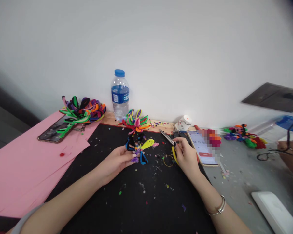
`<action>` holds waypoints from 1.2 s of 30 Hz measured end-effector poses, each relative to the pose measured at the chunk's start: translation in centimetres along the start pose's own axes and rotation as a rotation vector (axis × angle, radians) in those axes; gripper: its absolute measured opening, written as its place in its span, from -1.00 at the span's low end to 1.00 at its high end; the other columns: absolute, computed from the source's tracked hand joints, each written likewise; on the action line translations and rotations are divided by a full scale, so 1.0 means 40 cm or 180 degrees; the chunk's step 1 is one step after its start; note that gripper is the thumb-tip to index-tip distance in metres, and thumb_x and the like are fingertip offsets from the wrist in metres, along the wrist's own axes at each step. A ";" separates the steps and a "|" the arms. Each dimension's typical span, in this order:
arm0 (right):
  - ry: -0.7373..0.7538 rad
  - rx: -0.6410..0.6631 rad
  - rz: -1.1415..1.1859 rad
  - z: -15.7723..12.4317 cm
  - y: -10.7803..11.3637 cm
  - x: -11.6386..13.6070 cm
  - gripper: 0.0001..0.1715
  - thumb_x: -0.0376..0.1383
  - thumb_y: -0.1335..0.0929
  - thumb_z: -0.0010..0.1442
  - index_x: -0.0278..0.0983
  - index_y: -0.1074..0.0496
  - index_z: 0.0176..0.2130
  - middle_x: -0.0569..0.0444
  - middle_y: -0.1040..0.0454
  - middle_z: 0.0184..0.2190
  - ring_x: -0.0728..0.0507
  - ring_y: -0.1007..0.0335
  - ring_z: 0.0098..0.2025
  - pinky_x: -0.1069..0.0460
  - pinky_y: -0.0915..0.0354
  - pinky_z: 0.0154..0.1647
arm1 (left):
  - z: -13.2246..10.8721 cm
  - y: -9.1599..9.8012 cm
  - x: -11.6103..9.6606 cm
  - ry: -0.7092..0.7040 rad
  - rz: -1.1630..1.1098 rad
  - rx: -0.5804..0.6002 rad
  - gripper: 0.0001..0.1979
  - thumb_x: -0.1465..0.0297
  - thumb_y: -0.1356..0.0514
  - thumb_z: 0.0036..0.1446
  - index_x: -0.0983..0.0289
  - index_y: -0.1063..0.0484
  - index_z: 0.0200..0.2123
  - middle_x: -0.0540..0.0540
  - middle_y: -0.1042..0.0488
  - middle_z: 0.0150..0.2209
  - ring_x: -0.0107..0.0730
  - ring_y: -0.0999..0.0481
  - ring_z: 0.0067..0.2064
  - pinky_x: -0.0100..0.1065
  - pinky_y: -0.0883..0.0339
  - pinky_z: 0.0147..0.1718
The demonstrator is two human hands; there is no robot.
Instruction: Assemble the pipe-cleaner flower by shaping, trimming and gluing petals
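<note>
In my left hand [119, 161] is a small bundle of bent pipe cleaners [138, 150], pinched between thumb and fingers. Its loops are black, blue, purple and yellow, with a pink tip at the right. My right hand [187, 157] is closed at the pivot of a pair of scissors [166, 136]. The blades point away to the upper left, clear of the bundle. A yellow curved handle [174, 156] shows beside the fingers; the palm hides the rest. Just left of this hand, a thin gold-coloured ring [168, 160] lies on the black mat [127, 201].
A water bottle [120, 97] stands by the wall, near looped pipe-cleaner bunches [84, 110]. Pink sheets [26, 156] and a dark phone [55, 131] lie left. At right are a lit phone [205, 151], a white cup [184, 123], a white device [274, 209] and another person's hand [291, 149].
</note>
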State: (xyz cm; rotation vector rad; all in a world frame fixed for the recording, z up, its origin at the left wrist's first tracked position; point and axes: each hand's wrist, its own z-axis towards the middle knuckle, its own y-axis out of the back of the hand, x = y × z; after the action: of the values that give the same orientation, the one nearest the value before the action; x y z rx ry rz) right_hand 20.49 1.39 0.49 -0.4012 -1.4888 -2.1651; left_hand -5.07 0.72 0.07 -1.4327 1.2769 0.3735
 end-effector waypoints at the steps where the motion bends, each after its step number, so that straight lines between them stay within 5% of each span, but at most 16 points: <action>1: -0.0044 0.0002 -0.0020 -0.001 0.000 -0.001 -0.81 -0.35 -0.14 0.15 -0.26 -0.24 -0.21 0.25 -0.03 -0.67 0.02 -0.03 -0.65 0.12 -0.03 -0.58 | 0.000 0.000 0.000 0.0007 0.0002 -0.0015 -0.78 0.49 -0.24 -0.07 0.30 -0.46 -0.27 0.12 -0.51 -0.21 -0.32 -0.46 -0.15 -0.27 -0.24 -0.04; 4: -0.0074 -0.0017 -0.0096 -0.001 -0.002 -0.004 -0.79 -0.33 -0.14 0.17 -0.26 -0.27 -0.20 0.26 -0.01 -0.69 0.01 -0.02 -0.67 0.11 -0.02 -0.61 | 0.001 0.001 0.001 0.0011 0.0004 -0.0043 -0.79 0.49 -0.25 -0.08 0.30 -0.46 -0.27 0.11 -0.52 -0.23 -0.33 -0.46 -0.16 -0.30 -0.26 -0.06; 6: 0.0093 -0.0067 -0.0162 0.002 -0.004 -0.008 -0.74 -0.36 -0.14 0.17 -0.26 -0.28 -0.15 0.18 -0.16 -0.62 -0.02 -0.14 -0.58 0.09 -0.12 -0.53 | 0.001 0.001 0.001 0.0003 0.0001 -0.0019 -0.78 0.49 -0.25 -0.08 0.30 -0.46 -0.27 0.12 -0.51 -0.22 -0.32 -0.46 -0.15 -0.29 -0.25 -0.05; 8: 0.0396 -0.0197 -0.0281 0.006 -0.007 -0.012 -0.68 -0.39 -0.15 0.15 -0.26 -0.30 -0.10 0.02 -0.32 -0.40 -0.09 -0.25 -0.37 0.02 -0.21 -0.34 | 0.002 0.001 0.001 0.0001 0.0003 0.0017 -0.78 0.49 -0.25 -0.07 0.31 -0.45 -0.26 0.13 -0.50 -0.21 -0.31 -0.45 -0.14 -0.27 -0.24 -0.04; 12: 0.0808 -0.0381 -0.0631 0.013 -0.020 -0.018 -0.74 -0.37 -0.24 0.11 -0.22 -0.41 -0.19 -0.07 -0.25 -0.07 -0.23 -0.14 -0.06 -0.14 -0.15 -0.07 | 0.002 -0.001 0.000 -0.0017 0.0002 0.0048 -0.79 0.50 -0.23 -0.05 0.31 -0.45 -0.26 0.12 -0.50 -0.21 -0.33 -0.44 -0.14 -0.27 -0.24 -0.04; 27: 0.0758 -0.0208 -0.0865 0.039 -0.069 -0.031 -0.86 -0.35 -0.31 0.08 -0.21 -0.48 -0.42 -0.01 -0.33 -0.10 -0.28 -0.12 -0.04 -0.18 -0.18 -0.17 | -0.006 -0.019 0.012 0.0167 -0.0025 0.0124 -0.83 0.50 -0.25 -0.07 0.25 -0.45 -0.31 0.04 -0.52 -0.31 -0.42 -0.47 -0.26 -0.38 -0.27 -0.16; 36: 0.0807 -0.0974 -0.0052 0.000 -0.021 0.030 -0.84 -0.38 -0.29 0.10 -0.22 -0.46 -0.32 -0.06 -0.30 -0.14 -0.17 -0.23 -0.11 -0.08 -0.25 -0.21 | -0.013 -0.024 0.013 0.0129 0.0037 0.0170 -0.81 0.50 -0.23 -0.05 0.25 -0.45 -0.28 0.05 -0.50 -0.28 -0.38 -0.45 -0.22 -0.36 -0.28 -0.17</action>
State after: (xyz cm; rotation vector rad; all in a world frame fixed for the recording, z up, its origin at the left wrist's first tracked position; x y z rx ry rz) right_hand 19.02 1.39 0.43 -0.2043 -1.0321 -2.3617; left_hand -4.29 -0.18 0.33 -1.3945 1.3191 0.3174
